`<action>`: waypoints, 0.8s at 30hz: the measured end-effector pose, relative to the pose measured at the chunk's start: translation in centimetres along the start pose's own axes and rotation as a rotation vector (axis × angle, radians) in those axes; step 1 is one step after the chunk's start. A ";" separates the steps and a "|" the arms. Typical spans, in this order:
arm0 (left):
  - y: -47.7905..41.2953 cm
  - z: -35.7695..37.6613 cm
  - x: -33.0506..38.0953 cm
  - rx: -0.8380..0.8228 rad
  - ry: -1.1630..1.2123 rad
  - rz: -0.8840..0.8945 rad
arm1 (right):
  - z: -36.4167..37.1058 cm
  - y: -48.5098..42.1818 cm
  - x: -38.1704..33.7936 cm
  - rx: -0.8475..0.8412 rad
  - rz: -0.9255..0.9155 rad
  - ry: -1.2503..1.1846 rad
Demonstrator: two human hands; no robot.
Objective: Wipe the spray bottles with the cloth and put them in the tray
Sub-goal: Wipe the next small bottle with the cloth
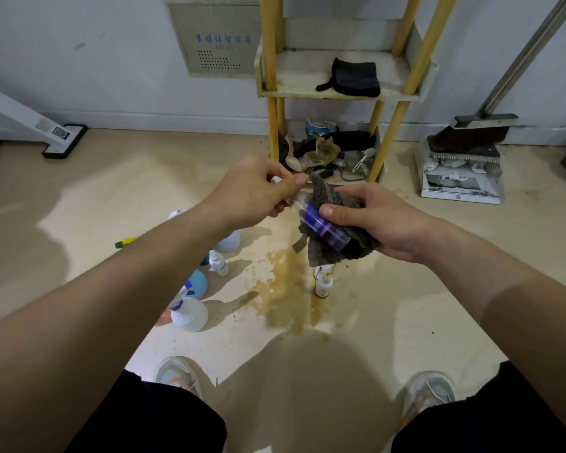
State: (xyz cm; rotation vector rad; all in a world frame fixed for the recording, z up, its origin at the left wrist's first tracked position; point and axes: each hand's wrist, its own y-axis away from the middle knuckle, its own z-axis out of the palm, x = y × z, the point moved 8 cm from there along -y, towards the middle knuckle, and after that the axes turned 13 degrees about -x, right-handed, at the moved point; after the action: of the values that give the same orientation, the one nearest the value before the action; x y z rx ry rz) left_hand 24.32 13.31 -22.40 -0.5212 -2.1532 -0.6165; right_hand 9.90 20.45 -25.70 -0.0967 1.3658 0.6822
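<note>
My left hand [258, 188] pinches the bottle [321, 223] by its top, my right hand [373, 220] grips the cloth [340, 253] round it. I'm mid-wipe, and the other bottles [190, 313] on the floor [406, 322] are not yet done.

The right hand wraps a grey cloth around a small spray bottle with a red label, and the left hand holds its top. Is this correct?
Not quite: in the head view the label on the small spray bottle is blue-purple, not red. The rest stands: the right hand wraps the grey cloth around it, and the left hand holds its top.
</note>
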 end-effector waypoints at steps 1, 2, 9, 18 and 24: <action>0.0 0.0 -0.1 0.011 -0.013 -0.013 | -0.1 0.0 -0.1 0.006 0.001 0.034; 0.0 0.0 -0.3 0.010 0.000 -0.031 | -0.3 0.1 -0.1 0.009 0.000 0.058; 0.6 0.4 0.2 -0.293 0.069 0.074 | -0.7 0.3 0.3 0.008 -0.004 0.078; 0.2 -0.2 -0.9 -0.078 0.077 -0.065 | -1.1 0.6 -0.1 0.029 -0.047 0.190; 0.8 0.1 -1.5 -0.160 0.262 -0.150 | -3.0 0.6 -0.3 0.193 -0.071 0.296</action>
State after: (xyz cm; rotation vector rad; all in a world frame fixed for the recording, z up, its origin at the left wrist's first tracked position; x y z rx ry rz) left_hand 25.58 13.83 -23.44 -0.3436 -1.9156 -0.8944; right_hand 7.02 19.53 -25.96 -0.0943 1.6981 0.4864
